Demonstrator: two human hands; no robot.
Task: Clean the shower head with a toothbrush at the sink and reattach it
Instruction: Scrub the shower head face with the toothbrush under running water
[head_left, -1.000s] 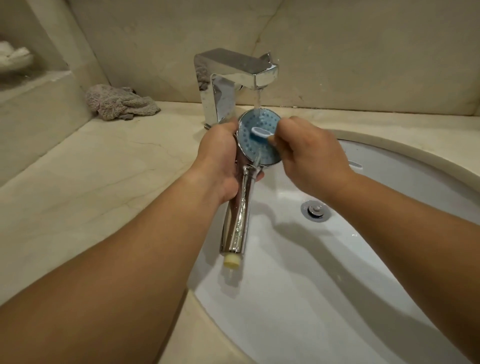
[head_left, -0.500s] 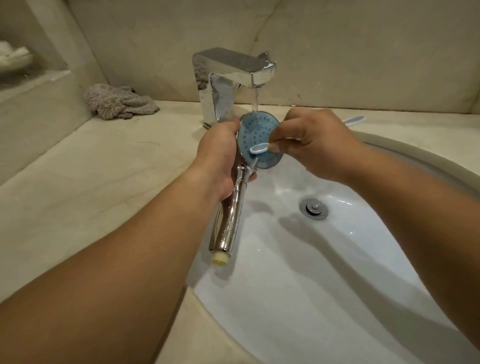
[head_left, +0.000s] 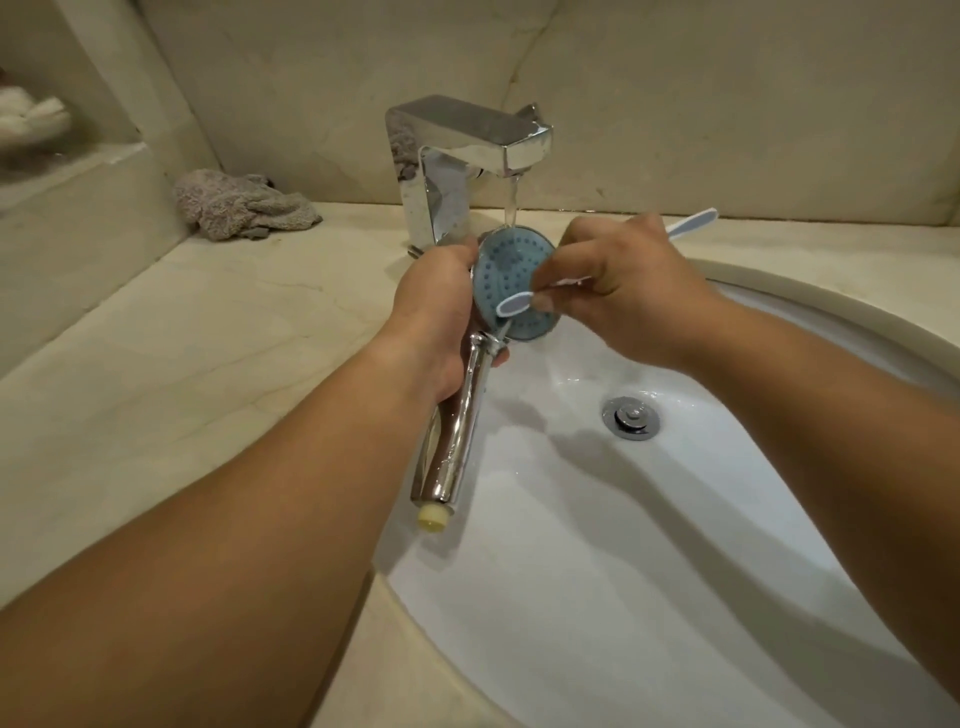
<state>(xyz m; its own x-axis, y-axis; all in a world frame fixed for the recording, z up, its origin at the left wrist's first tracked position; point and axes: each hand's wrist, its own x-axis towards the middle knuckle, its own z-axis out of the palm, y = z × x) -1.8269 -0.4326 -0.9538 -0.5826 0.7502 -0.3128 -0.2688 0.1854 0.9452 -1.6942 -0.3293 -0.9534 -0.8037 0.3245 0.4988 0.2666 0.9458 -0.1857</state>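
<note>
Your left hand (head_left: 436, 312) grips the shower head (head_left: 511, 283) under running water; your right hand (head_left: 623, 291) pinches the toothbrush (head_left: 514, 304) against its face.

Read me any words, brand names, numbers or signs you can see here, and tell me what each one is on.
None: no readable text in this view.
Tap: plain chrome, no visible brand mark.
Shower head, held by the left hand: only nozzle dots, no lettering.
Toothbrush, held by the right hand: no print visible.
Sink: unmarked.
</note>
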